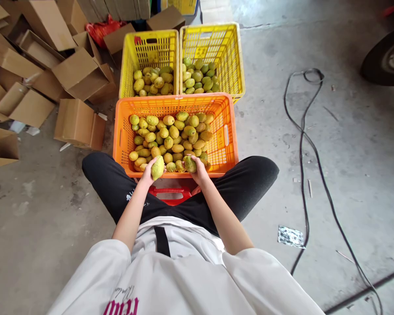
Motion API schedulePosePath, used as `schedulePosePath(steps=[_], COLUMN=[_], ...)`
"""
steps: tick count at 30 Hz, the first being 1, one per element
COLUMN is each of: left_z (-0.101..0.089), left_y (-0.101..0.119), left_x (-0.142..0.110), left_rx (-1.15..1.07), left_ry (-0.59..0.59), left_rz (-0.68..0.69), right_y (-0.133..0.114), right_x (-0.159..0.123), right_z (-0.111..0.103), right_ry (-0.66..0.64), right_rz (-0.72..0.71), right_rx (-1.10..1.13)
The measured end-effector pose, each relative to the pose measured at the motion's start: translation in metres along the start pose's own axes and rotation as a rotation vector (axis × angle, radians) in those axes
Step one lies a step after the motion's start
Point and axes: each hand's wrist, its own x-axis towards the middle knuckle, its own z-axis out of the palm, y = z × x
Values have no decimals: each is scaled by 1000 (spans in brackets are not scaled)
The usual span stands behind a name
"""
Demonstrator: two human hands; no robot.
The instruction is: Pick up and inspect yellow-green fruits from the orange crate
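My left hand (149,173) is closed round a pale yellow-green oval fruit (157,168) with a bumpy skin. In my right hand (200,170) sits a darker, green-brown oval fruit (190,164). Both hands are over the near rim of an orange plastic crate (225,168), a little apart from each other. Many similar yellow, green and brownish fruits (174,132) lie loose inside that crate. Which fruit kind they are I cannot tell for sure.
Behind the orange crate stand a left yellow crate (126,65) and a right yellow crate (238,65), each partly filled with fruit. Cardboard boxes (80,74) pile up at the left. A black cable (302,131) lies on the concrete floor, and a wheel (389,57) shows at far right.
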Motion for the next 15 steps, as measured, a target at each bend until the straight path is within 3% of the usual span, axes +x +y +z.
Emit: schedulePosePath(steps=[7, 15], left_z=[3, 2], left_y=[-1, 4], left_x=[-5, -2], left_rx=[-44, -38], left_ry=[-43, 2], left_rz=[-32, -10], right_y=[0, -2], right_x=[4, 7], right_z=[0, -5], right_ry=[28, 51], right_rz=[82, 165], right_rx=[23, 92])
